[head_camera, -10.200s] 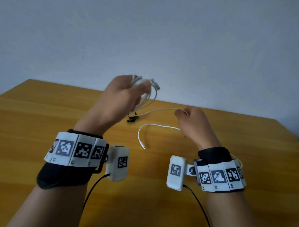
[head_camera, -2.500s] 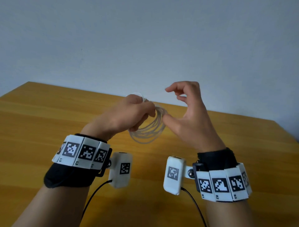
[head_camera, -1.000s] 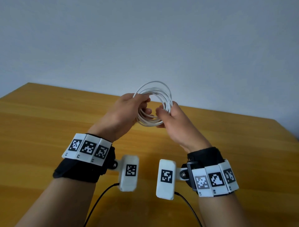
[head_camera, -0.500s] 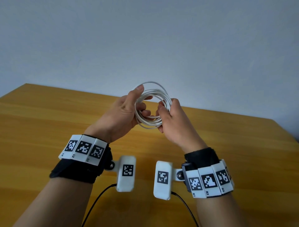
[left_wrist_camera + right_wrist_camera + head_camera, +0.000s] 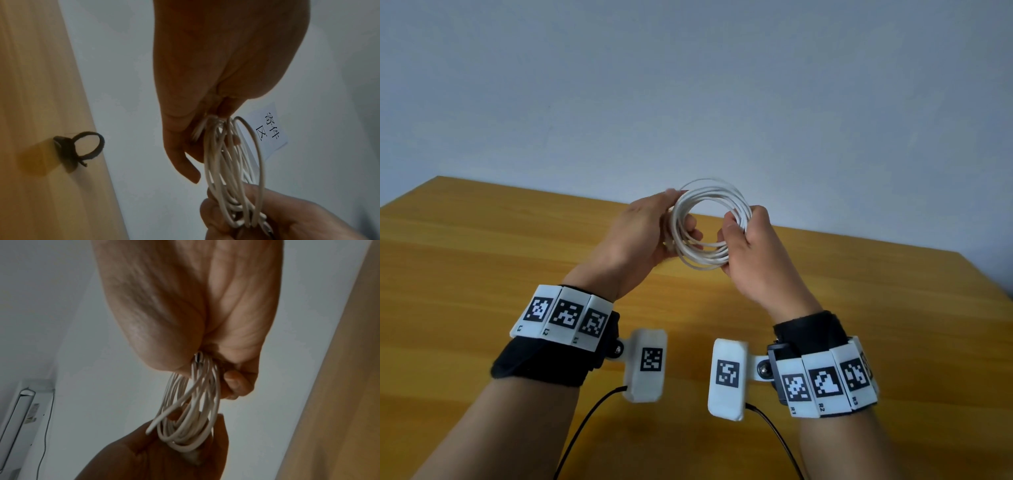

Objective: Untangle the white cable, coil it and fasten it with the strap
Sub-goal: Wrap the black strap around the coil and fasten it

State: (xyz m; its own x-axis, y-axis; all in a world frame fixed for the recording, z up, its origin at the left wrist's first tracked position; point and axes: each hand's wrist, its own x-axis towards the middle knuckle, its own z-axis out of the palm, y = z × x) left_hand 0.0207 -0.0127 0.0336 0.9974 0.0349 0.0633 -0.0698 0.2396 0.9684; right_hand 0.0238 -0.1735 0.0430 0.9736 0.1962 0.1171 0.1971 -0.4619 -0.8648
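The white cable (image 5: 709,224) is wound into a round coil of several loops, held in the air above the wooden table (image 5: 482,274). My left hand (image 5: 678,219) grips the coil's left side, and one plug end shows at its fingers in the left wrist view. My right hand (image 5: 743,224) grips the right side, thumb in front and fingers curled behind. The left wrist view shows the coil (image 5: 226,170) edge-on between my left hand (image 5: 197,155) and right hand (image 5: 267,219). The black strap (image 5: 82,147) lies looped on the table, apart from both hands. In the head view it is hidden.
The table's far edge meets a plain grey wall (image 5: 688,102). A white paper label (image 5: 269,129) with printed characters hangs on the wall behind the coil. A white wall unit (image 5: 18,418) with a thin cord shows at the left of the right wrist view.
Both hands kept hold of the coil. It has turned more face-on and looks rounder. My right hand has shifted a little to the right, and my left thumb has dropped from the coil's top.
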